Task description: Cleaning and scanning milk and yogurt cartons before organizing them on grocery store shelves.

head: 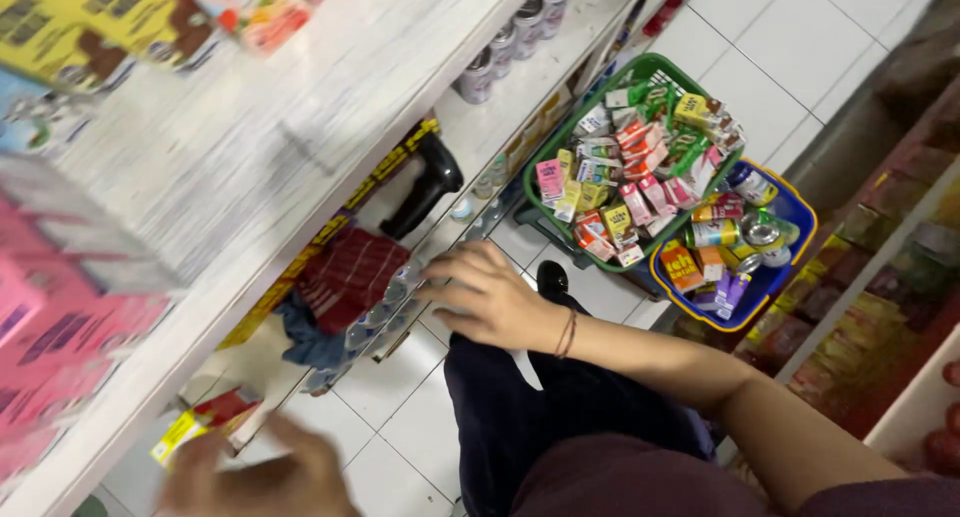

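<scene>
Currently the right hand [490,297] is reaching down with fingers spread and gripping nothing, hovering over small clear bottles [385,312] on a low shelf [300,127]. The left hand [255,472] is blurred; it is pressing against a small red-and-yellow carton [200,424] at the shelf edge, and whether it is gripping cannot be told. Risk: a hasty sweep is likely to be toppling bottles. The carton may be slipping off the edge. The green basket [640,72] and blue basket [800,217] are sitting on the floor, well apart.

Bare forearms, thin cord bracelet [567,334] on right wrist, dark trousers [560,417].
</scene>
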